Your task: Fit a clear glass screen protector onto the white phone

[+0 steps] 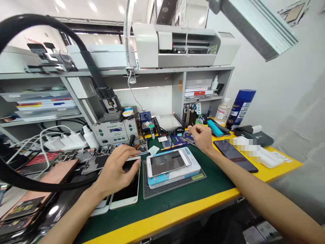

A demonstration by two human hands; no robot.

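The left hand, fingers curved and thumb set apart from them, is over the upper part of a white-framed phone with a dark screen, which lies face up toward the left of the green-topped, yellow-edged desk; whether the fingertips touch the glass I cannot tell. The right hand is farther back, thumb and fingers drawn together at the tips beside some slim metal tools, and it is unclear whether anything is pinched between them. Between the two hands, a second white-framed phone with a grey-black screen rests face up on a flat white and light-blue box, which in turn sits on a grey honeycomb-patterned pad. Right of the right forearm lie a large black phone and a long white box, with a turquoise cylindrical object, a clear labelled bottle and a tilted dark-blue spray can behind them. Behind the left hand stand a grey control unit with a small display and a white nozzle bottle, and a heap of phone parts covers the far left.
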